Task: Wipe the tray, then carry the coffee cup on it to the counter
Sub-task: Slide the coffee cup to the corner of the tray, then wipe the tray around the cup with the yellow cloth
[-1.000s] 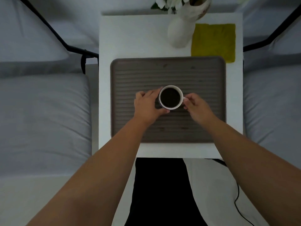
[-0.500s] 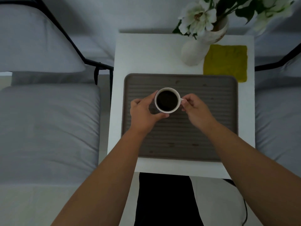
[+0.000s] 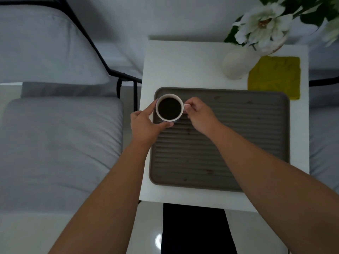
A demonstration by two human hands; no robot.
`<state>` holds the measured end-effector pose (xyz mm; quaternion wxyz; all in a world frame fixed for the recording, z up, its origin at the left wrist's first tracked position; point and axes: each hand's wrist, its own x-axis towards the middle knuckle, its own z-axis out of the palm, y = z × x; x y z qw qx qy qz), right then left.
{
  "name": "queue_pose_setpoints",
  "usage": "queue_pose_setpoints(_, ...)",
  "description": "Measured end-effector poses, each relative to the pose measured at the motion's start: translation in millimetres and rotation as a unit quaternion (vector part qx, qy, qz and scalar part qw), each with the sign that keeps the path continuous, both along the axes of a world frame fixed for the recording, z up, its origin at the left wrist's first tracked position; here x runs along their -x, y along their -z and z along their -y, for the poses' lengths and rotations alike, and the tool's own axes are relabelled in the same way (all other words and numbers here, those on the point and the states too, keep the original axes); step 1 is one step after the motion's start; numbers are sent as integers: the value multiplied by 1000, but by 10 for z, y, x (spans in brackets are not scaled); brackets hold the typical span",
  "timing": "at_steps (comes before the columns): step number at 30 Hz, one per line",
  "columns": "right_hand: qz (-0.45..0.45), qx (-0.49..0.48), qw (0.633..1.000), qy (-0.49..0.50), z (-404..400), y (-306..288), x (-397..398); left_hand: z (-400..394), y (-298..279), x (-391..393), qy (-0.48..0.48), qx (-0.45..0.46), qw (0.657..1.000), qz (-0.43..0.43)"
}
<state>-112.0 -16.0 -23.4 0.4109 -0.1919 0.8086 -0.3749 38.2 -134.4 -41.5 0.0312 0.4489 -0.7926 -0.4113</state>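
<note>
A white coffee cup (image 3: 169, 108) full of dark coffee is over the far left corner of the ribbed grey-brown tray (image 3: 238, 143), which lies on a small white table (image 3: 183, 66). Whether the cup rests on the tray or is lifted I cannot tell. My left hand (image 3: 145, 123) wraps the cup's left and near side, thumb under its near rim. My right hand (image 3: 200, 114) pinches the cup's handle on its right side. A folded yellow cloth (image 3: 275, 76) lies on the table beyond the tray's far right corner.
A white vase (image 3: 238, 65) with white flowers stands next to the cloth at the table's back. A grey cushioned seat (image 3: 60, 143) with a black metal frame is at the left, and another grey cushion (image 3: 324, 134) sits at the right. Pale floor lies below.
Both hands and the cup have moved from the tray's middle to its far left corner. My view has shifted left, so the table sits further right in the frame.
</note>
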Motion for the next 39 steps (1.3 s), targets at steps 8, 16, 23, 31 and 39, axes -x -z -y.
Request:
queue_pose_setpoints(8,-3,-4,1000,-8,-9,0,-2,4,-10,-34,9,-3,1000,19)
queue_pose_setpoints(16,-133,-44,966,215,-632,-97,837,-191,-69,-197,9,-10,999,34)
queue_pose_setpoints(23,-237,-166,937,194,-992,-33,1538,-590,20,-312,-89,-48,995,10)
queue_pose_setpoints(31,-228,-323,917,59,-841,20,1755,-670,73,-221,-216,-8,976,-17)
queue_pose_setpoints(39,-238,-181,937,183,-1010,-67,1935,-680,45,-188,-240,-8,971,-12)
